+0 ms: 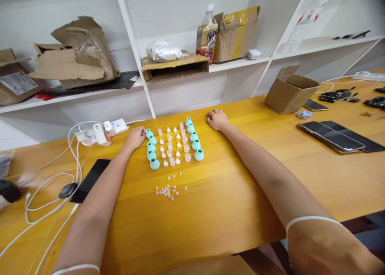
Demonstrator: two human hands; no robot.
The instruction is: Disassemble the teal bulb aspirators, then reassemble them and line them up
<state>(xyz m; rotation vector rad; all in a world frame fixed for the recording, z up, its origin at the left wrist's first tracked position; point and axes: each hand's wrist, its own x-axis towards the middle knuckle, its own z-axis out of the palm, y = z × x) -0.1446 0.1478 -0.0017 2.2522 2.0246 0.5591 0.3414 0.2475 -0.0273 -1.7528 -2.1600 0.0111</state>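
My left hand [136,137] rests on the table with its fingers curled in, close beside the rearmost teal jar [148,133] of the left row. Nothing shows in it. To the right of the jars, my right hand [217,119] lies palm down, fingers stretched out and empty. Between them stand two rows of small teal jars, the right row ending in a front jar [199,155]. Columns of white pointed caps [165,163] and pale pink cup-shaped pieces [187,157] fill the space between the rows. Several tiny pink rings [167,191] lie scattered nearer me.
A power strip [117,126], white cables [78,158] and a black flat panel [92,180] lie at left. On the right are an open cardboard box [290,90] and phones [333,136]. A white shelf [240,65] behind holds boxes and a bottle [207,36].
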